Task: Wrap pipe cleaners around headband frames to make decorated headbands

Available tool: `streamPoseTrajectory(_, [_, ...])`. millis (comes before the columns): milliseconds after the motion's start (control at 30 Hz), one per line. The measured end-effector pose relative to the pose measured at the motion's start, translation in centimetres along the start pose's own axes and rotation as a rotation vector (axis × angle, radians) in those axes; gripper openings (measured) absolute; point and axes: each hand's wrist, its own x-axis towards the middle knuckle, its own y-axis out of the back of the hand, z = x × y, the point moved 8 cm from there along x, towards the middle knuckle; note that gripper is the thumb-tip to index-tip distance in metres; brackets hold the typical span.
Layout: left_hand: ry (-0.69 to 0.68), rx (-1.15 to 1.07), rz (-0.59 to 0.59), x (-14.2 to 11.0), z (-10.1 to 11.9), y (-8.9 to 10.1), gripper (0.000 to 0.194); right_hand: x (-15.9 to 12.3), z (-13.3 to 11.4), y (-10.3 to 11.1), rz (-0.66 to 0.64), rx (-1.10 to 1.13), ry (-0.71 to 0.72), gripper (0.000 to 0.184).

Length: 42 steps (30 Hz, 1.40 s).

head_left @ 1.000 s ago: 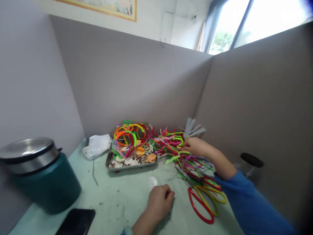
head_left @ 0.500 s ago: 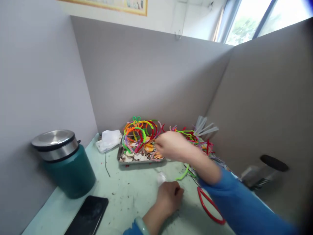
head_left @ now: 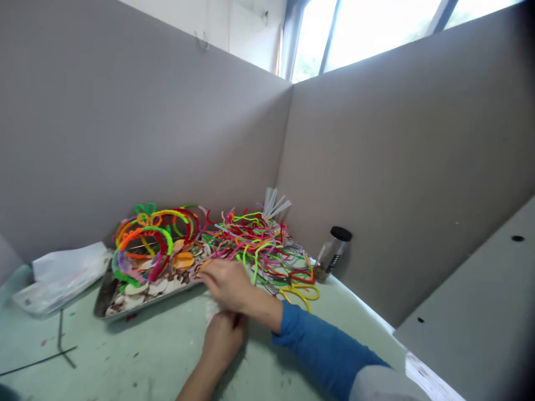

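Note:
My left hand [head_left: 223, 337] rests low over the table with its fingers curled closed. A small whitish, see-through piece [head_left: 212, 309] shows beside its knuckles; whether the fingers hold it I cannot tell. Just above, my right hand [head_left: 229, 283] reaches across with fingers pinched together, its wrist over the left hand. Its fingertips are at the right end of a metal tray [head_left: 165, 297], close to a pink fuzzy loop; what they pinch is hidden. In the tray lie seashells [head_left: 157, 287] and headbands wrapped in coloured pipe cleaners [head_left: 165, 236].
A tangled heap of pipe cleaners [head_left: 259, 239] lies behind my right hand. Yellow-handled scissors [head_left: 307, 292] sit beside my right forearm. A clear jar with a black lid [head_left: 333, 253] stands by the right partition [head_left: 397, 167]. White paper [head_left: 69, 267] lies left of the tray.
The view has turned right, so the flask and phone are out of sight. My right hand has come down closer to the left one, which stays closed.

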Motion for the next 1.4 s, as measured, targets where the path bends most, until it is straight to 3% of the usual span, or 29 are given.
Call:
streamPoseTrajectory(100, [-0.057,0.068,0.005,0.1,0.2,0.1,0.027,-3.7,7.7,3.3,0.135,-0.074,-0.228,0.027])
streamPoseTrajectory(200, [-0.052,0.083,0.027,0.0,0.1,0.2,0.029,-7.4,13.9,5.7,0.181,-0.206,-0.458,0.027])
streamPoseTrajectory(333, [-0.051,0.070,0.011,-0.1,0.3,0.2,0.031,-10.1,18.2,6.3,0.117,-0.357,-0.713,0.028])
streamPoseTrajectory(433, [-0.067,0.080,0.009,-0.1,0.6,0.2,0.032,-9.2,18.5,4.1,-0.007,-0.396,-0.810,0.039])
streamPoseTrajectory(633, [-0.078,0.094,-0.005,-0.1,0.4,0.0,0.032,-1.8,15.9,-1.4,-0.050,-0.172,-0.610,0.047])
streamPoseTrajectory(767, [-0.075,0.096,-0.013,0.0,0.3,-0.1,0.033,0.7,14.4,-2.3,-0.123,-0.035,-0.409,0.048])
streamPoseTrajectory(833, [-0.068,0.087,-0.018,0.0,0.3,-0.1,0.032,0.0,13.3,-1.2,-0.137,0.004,-0.306,0.047])
streamPoseTrajectory(1000, [-0.044,0.039,-0.010,-0.1,0.3,0.1,0.030,-5.3,11.7,4.8,-0.081,0.136,-0.182,0.036])
streamPoseTrajectory(1100, [-0.028,0.035,-0.005,-0.1,0.4,0.3,0.030,-8.7,13.9,9.5,0.141,0.118,-0.321,0.031])
streamPoseTrajectory(1167, [-0.027,0.037,-0.006,-0.1,0.5,0.3,0.030,-10.7,16.3,11.1,0.225,0.019,-0.484,0.037])
streamPoseTrajectory(1233, [-0.036,0.037,-0.005,-0.2,0.6,0.3,0.030,-11.8,18.5,10.5,0.114,-0.159,-0.624,0.041])
streamPoseTrajectory(1300, [-0.041,0.038,0.000,-0.2,0.6,0.4,0.030,-12.1,20.2,8.2,-0.129,-0.347,-0.696,0.036])
streamPoseTrajectory(1400, [-0.042,0.039,0.004,-0.2,0.5,0.4,0.030,-11.6,21.6,5.4,-0.272,-0.396,-0.729,0.024])
